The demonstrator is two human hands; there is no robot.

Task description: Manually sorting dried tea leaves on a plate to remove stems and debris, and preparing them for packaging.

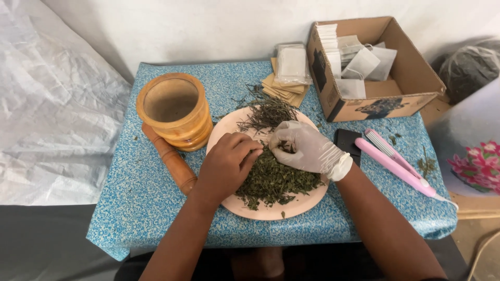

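A pale pink plate (299, 205) sits on the blue speckled table, holding a heap of crushed green dried leaves (276, 179) at the front and a bunch of bare dry stems (268, 112) at the back. My bare left hand (226, 164) rests on the plate's left side with its fingers curled down into the leaves. My right hand (304, 147), in a white glove, is bent over the heap's top, pinching some of the leaves between its fingertips. The two hands almost touch.
A wooden mortar (174, 109) stands left of the plate, its pestle (169, 158) lying beside it. At the back are tan and clear sachets (289, 73) and an open cardboard box (411, 78) of white bags. A pink heat-sealing tool (396, 164) and a black object (346, 143) lie at the right.
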